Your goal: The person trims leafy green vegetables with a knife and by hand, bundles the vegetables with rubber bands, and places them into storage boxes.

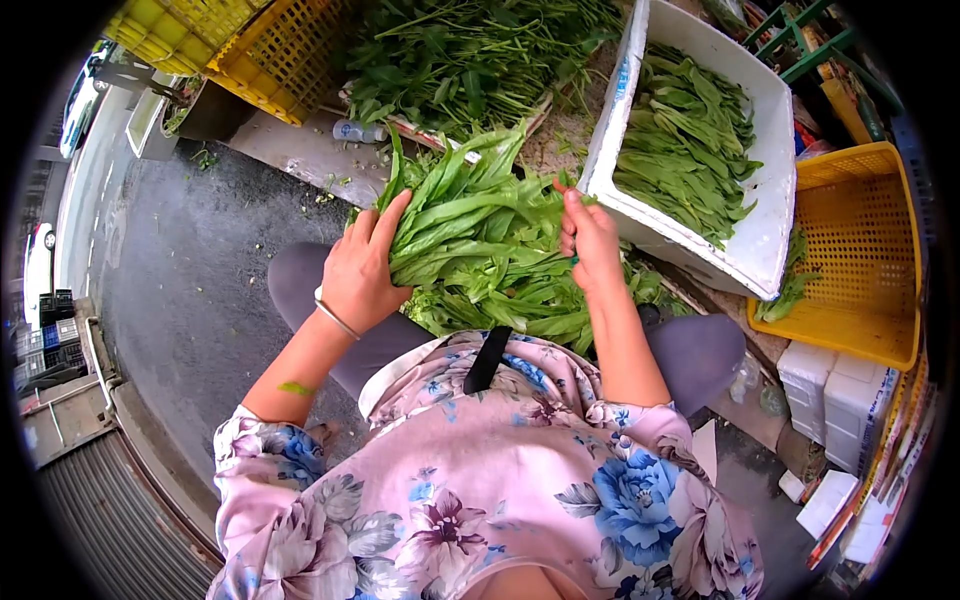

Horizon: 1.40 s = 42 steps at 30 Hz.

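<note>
In the head view, a loose bunch of long-leaf lettuce (465, 220) lies across my lap level, spanning the gap between my hands. My left hand (365, 262), with a bangle at the wrist, is closed around its left side. At the right end, my right hand (592, 240) is closed in a pinch on the leaf ends; exactly what sits between those fingertips is partly hidden. Below the bunch, a heap of more lettuce leaves (510, 300) rests between my knees. A white foam box (690, 245) holding lettuce laid in rows (685, 140) stands just right of my right hand.
Water-spinach-like greens (470, 60) are piled ahead, near a small plastic bottle (358, 131). Yellow crates stand at the upper left (275, 60) and on the right (850, 250), the right one with a few leaves. White foam blocks (835, 400) lie below it. A road runs left.
</note>
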Each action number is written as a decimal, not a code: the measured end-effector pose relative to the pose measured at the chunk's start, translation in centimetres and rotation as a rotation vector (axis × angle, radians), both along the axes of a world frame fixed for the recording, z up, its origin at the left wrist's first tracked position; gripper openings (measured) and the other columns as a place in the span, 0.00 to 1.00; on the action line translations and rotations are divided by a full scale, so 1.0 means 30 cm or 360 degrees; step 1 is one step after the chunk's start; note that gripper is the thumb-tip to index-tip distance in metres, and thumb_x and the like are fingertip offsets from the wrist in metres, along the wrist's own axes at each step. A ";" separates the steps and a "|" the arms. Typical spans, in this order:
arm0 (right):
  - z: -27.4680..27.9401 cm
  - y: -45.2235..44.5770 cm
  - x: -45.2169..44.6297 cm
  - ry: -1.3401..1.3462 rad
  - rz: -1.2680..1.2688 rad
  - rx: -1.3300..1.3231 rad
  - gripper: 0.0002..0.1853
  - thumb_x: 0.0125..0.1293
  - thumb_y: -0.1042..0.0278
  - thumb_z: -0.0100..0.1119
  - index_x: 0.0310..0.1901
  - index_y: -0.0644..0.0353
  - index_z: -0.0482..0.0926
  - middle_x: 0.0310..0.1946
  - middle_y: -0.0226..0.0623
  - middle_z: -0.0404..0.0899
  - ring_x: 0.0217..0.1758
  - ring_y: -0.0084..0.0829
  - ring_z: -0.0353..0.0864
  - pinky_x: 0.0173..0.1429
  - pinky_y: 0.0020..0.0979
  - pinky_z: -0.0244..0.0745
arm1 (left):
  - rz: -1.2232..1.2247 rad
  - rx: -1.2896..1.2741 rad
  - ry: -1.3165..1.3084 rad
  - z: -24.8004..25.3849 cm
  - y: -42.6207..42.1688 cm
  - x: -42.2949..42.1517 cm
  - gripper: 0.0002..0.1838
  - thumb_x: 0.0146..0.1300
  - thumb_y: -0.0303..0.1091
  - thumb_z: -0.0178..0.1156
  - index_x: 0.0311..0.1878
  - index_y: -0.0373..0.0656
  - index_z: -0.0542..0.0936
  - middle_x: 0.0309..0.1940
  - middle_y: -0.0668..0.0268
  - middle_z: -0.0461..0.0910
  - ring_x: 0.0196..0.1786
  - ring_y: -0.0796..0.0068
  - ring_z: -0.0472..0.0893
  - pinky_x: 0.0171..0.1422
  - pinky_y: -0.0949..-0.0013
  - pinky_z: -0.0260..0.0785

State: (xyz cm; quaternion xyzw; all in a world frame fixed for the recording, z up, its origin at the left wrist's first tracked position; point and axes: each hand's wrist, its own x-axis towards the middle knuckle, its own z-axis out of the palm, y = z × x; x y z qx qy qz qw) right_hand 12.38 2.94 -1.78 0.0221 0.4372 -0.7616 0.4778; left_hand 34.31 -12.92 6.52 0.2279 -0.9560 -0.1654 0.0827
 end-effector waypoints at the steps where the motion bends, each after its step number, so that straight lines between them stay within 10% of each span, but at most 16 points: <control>1: -0.011 0.004 -0.016 0.0764 0.0036 0.0662 0.18 0.64 0.55 0.50 0.47 0.59 0.75 0.14 0.25 0.65 0.16 0.20 0.62 0.20 0.23 0.55 | -0.0026 -0.0043 -0.0016 0.010 -0.008 0.013 0.50 0.32 0.32 0.69 0.65 0.51 0.56 0.41 0.57 0.68 0.43 0.56 0.71 0.47 0.61 0.66; 3: -0.056 0.029 -0.044 0.1744 -0.0176 0.1274 0.18 0.62 0.55 0.53 0.42 0.63 0.78 0.13 0.23 0.66 0.17 0.20 0.64 0.21 0.26 0.57 | -0.0040 -0.0159 -0.0092 0.038 -0.012 0.036 0.50 0.31 0.31 0.68 0.64 0.50 0.57 0.42 0.57 0.68 0.44 0.57 0.72 0.48 0.61 0.66; 6: 0.068 0.024 -0.028 0.0954 0.0055 0.0463 0.21 0.60 0.57 0.57 0.43 0.71 0.75 0.13 0.22 0.65 0.15 0.15 0.60 0.18 0.20 0.51 | -0.0101 -0.0287 -0.0205 0.058 -0.020 0.052 0.49 0.30 0.29 0.68 0.64 0.51 0.59 0.44 0.56 0.68 0.46 0.57 0.72 0.49 0.62 0.65; 12: 0.149 -0.101 -0.010 0.0613 0.0808 0.0597 0.24 0.60 0.57 0.57 0.50 0.70 0.71 0.15 0.22 0.65 0.14 0.13 0.57 0.18 0.16 0.50 | -0.0240 -0.0409 -0.0267 0.083 0.005 0.031 0.50 0.30 0.29 0.68 0.64 0.52 0.58 0.45 0.57 0.68 0.46 0.58 0.71 0.49 0.62 0.65; 18: 0.055 -0.065 -0.032 0.1679 0.0493 0.1351 0.20 0.61 0.55 0.53 0.48 0.62 0.74 0.16 0.28 0.69 0.15 0.19 0.64 0.21 0.25 0.62 | -0.0319 -0.0325 -0.0387 0.089 0.016 0.020 0.47 0.32 0.28 0.66 0.63 0.51 0.60 0.43 0.57 0.68 0.44 0.55 0.71 0.46 0.59 0.65; 20: -0.020 -0.024 -0.074 0.1196 0.0836 0.1203 0.26 0.57 0.50 0.58 0.48 0.66 0.73 0.22 0.36 0.75 0.20 0.26 0.72 0.28 0.30 0.69 | -0.0232 -0.0190 -0.0402 0.110 0.009 0.016 0.46 0.31 0.26 0.66 0.62 0.50 0.61 0.43 0.55 0.68 0.45 0.51 0.72 0.47 0.59 0.67; 23: 0.040 0.081 -0.012 0.1716 0.0911 0.1520 0.39 0.45 0.46 0.67 0.49 0.74 0.69 0.28 0.48 0.78 0.29 0.36 0.78 0.38 0.33 0.73 | -0.0236 0.0017 0.0011 0.069 -0.082 0.029 0.46 0.31 0.23 0.66 0.61 0.45 0.61 0.45 0.57 0.71 0.45 0.53 0.74 0.49 0.61 0.69; 25: 0.092 0.131 -0.017 0.1605 0.0879 0.1473 0.29 0.42 0.49 0.69 0.33 0.72 0.77 0.27 0.49 0.78 0.31 0.39 0.79 0.40 0.34 0.73 | 0.0164 0.1338 0.0333 0.007 -0.174 0.029 0.38 0.40 0.26 0.64 0.59 0.40 0.62 0.46 0.58 0.72 0.46 0.60 0.75 0.51 0.62 0.69; 26: 0.125 0.144 0.000 0.1432 0.0574 0.1355 0.23 0.43 0.51 0.69 0.24 0.68 0.78 0.27 0.48 0.78 0.30 0.35 0.79 0.39 0.34 0.73 | 0.0122 0.1341 0.0322 0.023 -0.158 -0.010 0.38 0.40 0.26 0.64 0.59 0.40 0.62 0.46 0.58 0.72 0.46 0.60 0.75 0.51 0.62 0.69; 29: 0.204 0.175 0.050 0.1231 0.0256 0.0849 0.28 0.45 0.48 0.68 0.37 0.68 0.76 0.33 0.47 0.78 0.37 0.34 0.79 0.41 0.31 0.74 | 0.0278 0.2585 0.0510 0.067 -0.093 -0.124 0.25 0.59 0.38 0.53 0.57 0.38 0.64 0.49 0.58 0.72 0.48 0.64 0.74 0.54 0.61 0.68; 33: 0.271 0.195 0.068 0.0779 0.0138 -0.0078 0.44 0.45 0.42 0.67 0.56 0.68 0.64 0.51 0.51 0.70 0.55 0.35 0.70 0.56 0.31 0.67 | 0.0273 0.2929 0.0570 0.101 0.053 -0.345 0.24 0.64 0.46 0.48 0.58 0.42 0.64 0.53 0.63 0.70 0.54 0.67 0.71 0.60 0.63 0.62; 38: 0.318 0.389 -0.012 0.1187 -0.0323 0.0022 0.43 0.43 0.54 0.71 0.57 0.69 0.61 0.48 0.49 0.71 0.51 0.36 0.72 0.54 0.33 0.69 | -0.0116 0.2809 0.0336 0.248 0.321 -0.594 0.30 0.62 0.53 0.46 0.64 0.48 0.58 0.55 0.62 0.65 0.54 0.64 0.68 0.59 0.60 0.61; 42: 0.254 0.631 -0.086 0.0272 -0.0691 -0.0402 0.25 0.50 0.61 0.66 0.47 0.62 0.68 0.33 0.32 0.75 0.26 0.17 0.73 0.21 0.17 0.66 | -0.0693 0.2873 0.0201 0.311 0.525 -0.730 0.37 0.60 0.52 0.51 0.67 0.45 0.51 0.59 0.58 0.61 0.57 0.60 0.67 0.57 0.57 0.64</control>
